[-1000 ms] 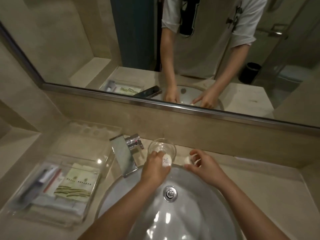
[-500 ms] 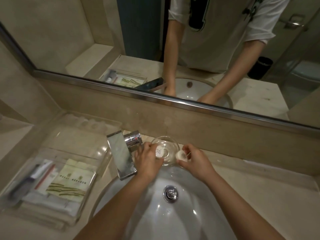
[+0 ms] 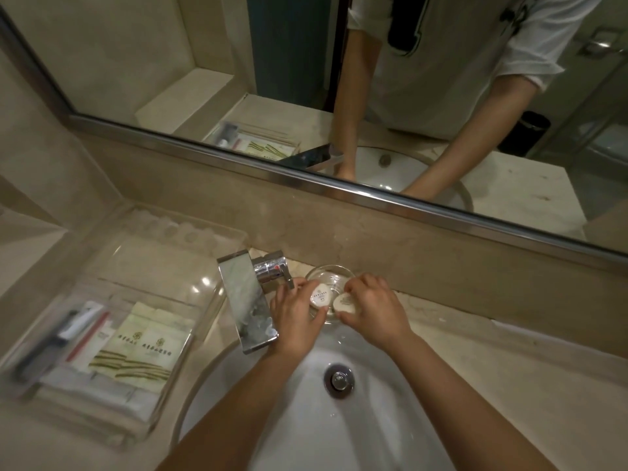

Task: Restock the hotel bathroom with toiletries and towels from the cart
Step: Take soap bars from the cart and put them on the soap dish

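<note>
A clear glass dish (image 3: 328, 271) stands on the counter behind the sink, right of the tap. My left hand (image 3: 295, 317) pinches a small round wrapped soap (image 3: 321, 295) over the dish. My right hand (image 3: 373, 309) pinches a second small wrapped soap (image 3: 345, 304) beside it, also over the dish. Both soaps are white with faint print. The dish's front rim is hidden by my fingers.
A chrome tap (image 3: 251, 300) juts over the white sink (image 3: 339, 419) just left of my left hand. A clear plastic tray (image 3: 190, 253) on the left counter holds packaged toiletries (image 3: 142, 348). A mirror (image 3: 339, 79) runs along the back wall above a stone ledge.
Both hands have moved forward from the sink's rim to the glass dish, carrying the two soaps closer together over it. The view has shifted nearer the counter.
</note>
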{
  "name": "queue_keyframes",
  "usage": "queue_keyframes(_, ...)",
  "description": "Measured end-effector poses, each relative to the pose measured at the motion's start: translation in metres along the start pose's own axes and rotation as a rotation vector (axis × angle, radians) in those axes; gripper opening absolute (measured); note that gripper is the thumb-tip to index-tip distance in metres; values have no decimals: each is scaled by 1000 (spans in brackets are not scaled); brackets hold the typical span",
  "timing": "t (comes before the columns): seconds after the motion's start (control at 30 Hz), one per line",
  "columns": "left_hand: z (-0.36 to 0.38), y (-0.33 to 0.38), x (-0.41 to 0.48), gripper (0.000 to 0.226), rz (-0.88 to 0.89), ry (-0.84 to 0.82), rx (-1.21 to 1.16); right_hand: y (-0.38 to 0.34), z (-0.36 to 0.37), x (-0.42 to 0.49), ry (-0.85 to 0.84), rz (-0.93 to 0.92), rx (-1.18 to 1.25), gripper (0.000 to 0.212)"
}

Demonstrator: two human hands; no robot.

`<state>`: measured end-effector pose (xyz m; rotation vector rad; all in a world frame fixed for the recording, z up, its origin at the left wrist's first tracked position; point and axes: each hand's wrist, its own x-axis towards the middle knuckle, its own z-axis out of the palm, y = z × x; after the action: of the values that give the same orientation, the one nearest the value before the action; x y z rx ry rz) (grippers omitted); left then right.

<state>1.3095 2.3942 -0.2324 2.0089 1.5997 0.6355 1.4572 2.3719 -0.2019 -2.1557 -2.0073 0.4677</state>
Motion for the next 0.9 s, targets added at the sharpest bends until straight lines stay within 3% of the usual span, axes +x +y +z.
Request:
queue_keyframes(0.33, 5, -6, -1, 45, 19, 7, -94, 8, -5, 4, -29, -94, 65, 53)
queue_keyframes(0.53, 6, -8, -1, 43, 30, 7, -119, 9, -12, 7, -75, 4, 315, 30)
queue_keyframes(0.73, 5, -6, -1, 46, 2, 3, -129, 5, -6, 21, -16, 105, 264, 23)
queue_keyframes(0.9, 7, -9, 0, 43, 4, -19, -137, 4, -8, 14, 118, 59, 202, 19)
